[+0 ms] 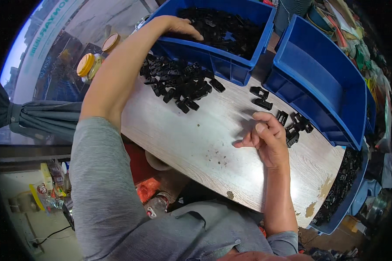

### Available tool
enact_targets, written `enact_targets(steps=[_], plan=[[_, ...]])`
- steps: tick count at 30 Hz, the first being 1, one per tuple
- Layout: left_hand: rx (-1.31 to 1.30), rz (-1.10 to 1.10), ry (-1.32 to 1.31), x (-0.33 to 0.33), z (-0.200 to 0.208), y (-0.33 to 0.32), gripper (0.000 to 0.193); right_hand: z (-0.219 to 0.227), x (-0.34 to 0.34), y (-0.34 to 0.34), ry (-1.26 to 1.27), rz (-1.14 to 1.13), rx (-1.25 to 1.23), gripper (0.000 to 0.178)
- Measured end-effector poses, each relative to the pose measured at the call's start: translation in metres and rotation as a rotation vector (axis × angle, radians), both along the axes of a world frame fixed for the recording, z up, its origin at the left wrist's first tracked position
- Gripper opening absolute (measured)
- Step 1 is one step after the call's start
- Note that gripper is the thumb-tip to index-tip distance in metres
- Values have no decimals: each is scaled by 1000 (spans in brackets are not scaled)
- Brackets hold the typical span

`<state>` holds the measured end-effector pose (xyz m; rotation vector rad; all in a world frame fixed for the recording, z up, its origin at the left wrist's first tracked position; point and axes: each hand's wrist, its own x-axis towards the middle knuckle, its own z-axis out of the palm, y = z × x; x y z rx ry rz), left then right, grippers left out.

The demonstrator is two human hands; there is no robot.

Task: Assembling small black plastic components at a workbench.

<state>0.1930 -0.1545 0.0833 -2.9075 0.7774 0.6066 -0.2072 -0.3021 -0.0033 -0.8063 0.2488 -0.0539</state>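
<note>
My left hand [182, 27] reaches over the near rim of a blue bin [213, 51] full of small black plastic parts [224, 32]. Its visible fingers are loosely apart above the parts, and I see nothing in them. My right hand [268, 138] hovers over the middle right of the table, fingers half bent and apart, with nothing visible between them. Close to its fingertips lie a few black plastic pieces [261, 103], and more black pieces [294, 126] sit just beyond its wrist side. A larger heap of black pieces [178, 80] rests below the left forearm, against the bin.
An empty-looking blue bin [322, 87] stands tilted at the table's far right edge. Another blue bin [339, 217] with black parts sits lower right, beside the worn pale table [183, 139]. Jars with yellow lids [86, 65] stand left of my left arm, near a window.
</note>
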Motion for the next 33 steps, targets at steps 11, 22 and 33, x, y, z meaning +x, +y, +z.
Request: enact_targets(steps=[11,22,33], plan=[[-45,-187,-150,27,-39,-9,84,-2,1,0,-39,19,1,28],[-132,-243,-130,6,-19,-7,58,2,1,2,-26,16,0,28],[-486,-281,-241,24,-19,-1,46,4,1,4,-36,34,-1,27]])
